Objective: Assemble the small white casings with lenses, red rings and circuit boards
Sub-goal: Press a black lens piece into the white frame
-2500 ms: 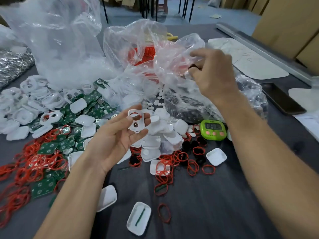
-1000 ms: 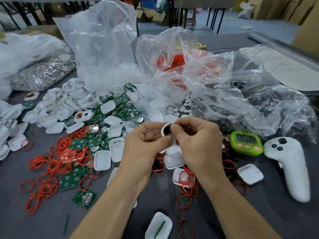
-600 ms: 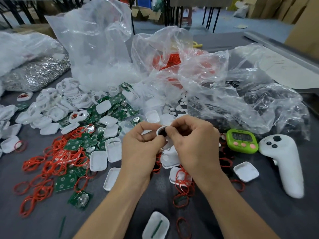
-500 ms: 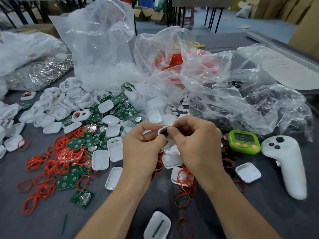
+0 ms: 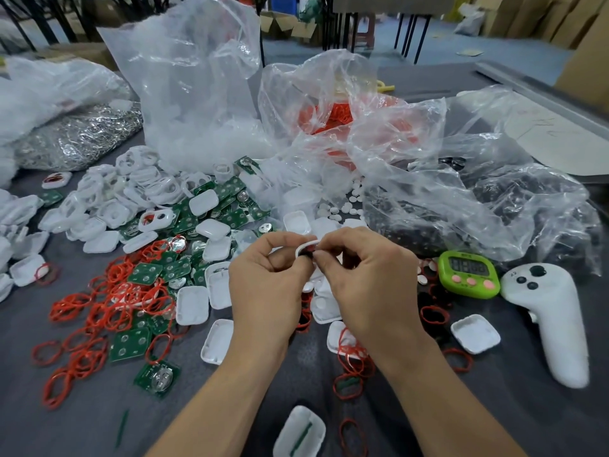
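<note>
As left hand (image 5: 263, 285), right hand (image 5: 369, 282) pinch casing (image 5: 304, 248), red rings (image 5: 353, 356) beneath

The worktop (image 5: 494, 410) has a dark grey, matte surface and stretches away to the right, where a pale metal rail (image 5: 514, 79) runs along its far edge. Beyond it the floor (image 5: 445, 61) is a dull blue-grey. Black metal legs (image 5: 339, 24) of tables or stools stand in a row at the back, with an open carton (image 5: 283, 26) among them. Brown cardboard boxes (image 5: 543, 18) are stacked in the far right corner. The light is soft and even, with faint shadows.
</note>
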The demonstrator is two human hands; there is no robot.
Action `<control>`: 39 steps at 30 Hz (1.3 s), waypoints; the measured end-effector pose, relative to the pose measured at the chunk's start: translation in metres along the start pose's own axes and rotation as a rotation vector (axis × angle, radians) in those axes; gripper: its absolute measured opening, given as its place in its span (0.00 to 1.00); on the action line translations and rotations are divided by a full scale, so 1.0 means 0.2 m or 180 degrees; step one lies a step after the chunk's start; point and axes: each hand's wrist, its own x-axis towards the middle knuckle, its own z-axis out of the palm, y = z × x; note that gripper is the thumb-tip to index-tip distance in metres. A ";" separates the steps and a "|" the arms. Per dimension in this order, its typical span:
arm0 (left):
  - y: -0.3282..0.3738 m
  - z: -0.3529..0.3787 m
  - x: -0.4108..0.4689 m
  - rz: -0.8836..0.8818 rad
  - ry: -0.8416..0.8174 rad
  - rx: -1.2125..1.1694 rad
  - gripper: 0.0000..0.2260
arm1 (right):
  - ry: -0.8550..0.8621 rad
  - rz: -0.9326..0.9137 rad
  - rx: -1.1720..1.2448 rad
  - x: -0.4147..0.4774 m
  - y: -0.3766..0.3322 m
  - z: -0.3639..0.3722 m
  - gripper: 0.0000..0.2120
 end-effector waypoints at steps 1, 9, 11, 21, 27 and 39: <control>0.00 0.00 0.00 0.0021 -0.0009 0.0043 0.20 | 0.0014 -0.0079 -0.0079 0.00 0.00 0.00 0.05; -0.02 0.00 0.00 0.0197 0.0190 0.0443 0.18 | 0.0045 -0.0238 -0.0146 -0.02 -0.02 0.01 0.08; -0.02 0.00 0.00 0.0190 0.0164 0.0486 0.21 | 0.0053 -0.0088 0.0098 -0.03 -0.02 0.02 0.10; -0.02 -0.02 0.02 0.0151 0.0063 0.0535 0.26 | 0.0070 -0.0437 -0.0089 -0.02 -0.01 -0.02 0.08; -0.01 -0.03 0.04 0.0136 0.0136 0.0096 0.23 | 0.0148 -0.0988 0.0068 -0.01 -0.01 -0.10 0.05; -0.01 -0.06 0.06 0.0221 0.0162 0.0004 0.21 | 0.0344 -0.1367 0.0053 -0.03 -0.08 -0.12 0.02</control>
